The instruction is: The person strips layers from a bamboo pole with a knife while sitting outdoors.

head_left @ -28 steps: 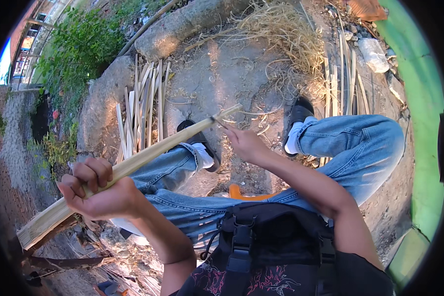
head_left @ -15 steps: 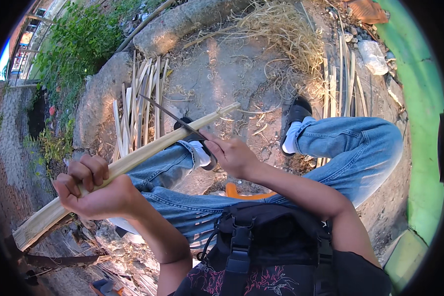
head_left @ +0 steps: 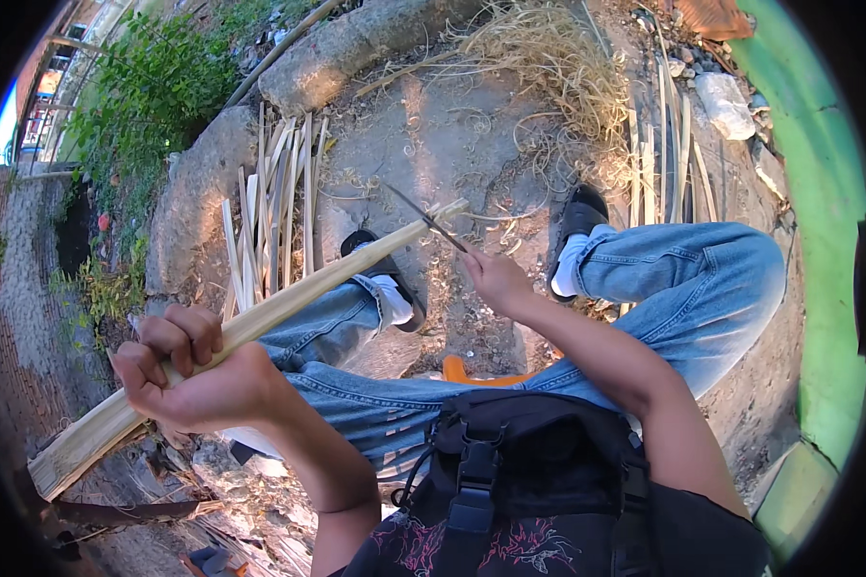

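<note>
A long pale length of split wood slants across my lap, wide at its lower left end and narrow at its far right tip. My left hand is wrapped round its lower part, palm up and fingers curled over it. In my right hand is a knife with a thin dark blade; the fist hides the handle. The blade lies across the wood close to its narrow tip.
Thin pale strips lie in a bundle at the left and another at the right. Curly shavings are heaped at the back. A green wall stands on the right, a leafy bush at the far left. Something orange lies between my legs.
My right hand has slid the knife along the wood, away from my left hand, from its middle to near the narrow tip. My left hand keeps its grip, almost unmoved.
</note>
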A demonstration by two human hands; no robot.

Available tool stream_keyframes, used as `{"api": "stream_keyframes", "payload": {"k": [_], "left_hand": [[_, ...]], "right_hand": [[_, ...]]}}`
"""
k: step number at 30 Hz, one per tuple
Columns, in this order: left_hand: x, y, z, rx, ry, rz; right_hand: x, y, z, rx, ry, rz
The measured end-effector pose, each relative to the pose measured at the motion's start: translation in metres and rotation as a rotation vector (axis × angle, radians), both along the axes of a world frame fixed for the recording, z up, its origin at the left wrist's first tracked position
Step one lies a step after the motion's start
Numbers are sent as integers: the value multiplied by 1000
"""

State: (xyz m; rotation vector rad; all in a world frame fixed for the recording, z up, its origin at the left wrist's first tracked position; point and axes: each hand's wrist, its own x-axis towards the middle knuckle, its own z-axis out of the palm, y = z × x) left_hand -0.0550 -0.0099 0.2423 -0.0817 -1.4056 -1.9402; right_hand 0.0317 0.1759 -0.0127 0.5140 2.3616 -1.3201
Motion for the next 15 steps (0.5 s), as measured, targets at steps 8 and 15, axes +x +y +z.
{"api": "stream_keyframes", "payload": {"k": [8,15], "left_hand": [[3,-2,4,-3,-15,31],[-3,-1,-1,13,-33,65]], "right_hand": [[2,-24,34,-141,219,71],[-22,-23,51,-25,87,92]]}}
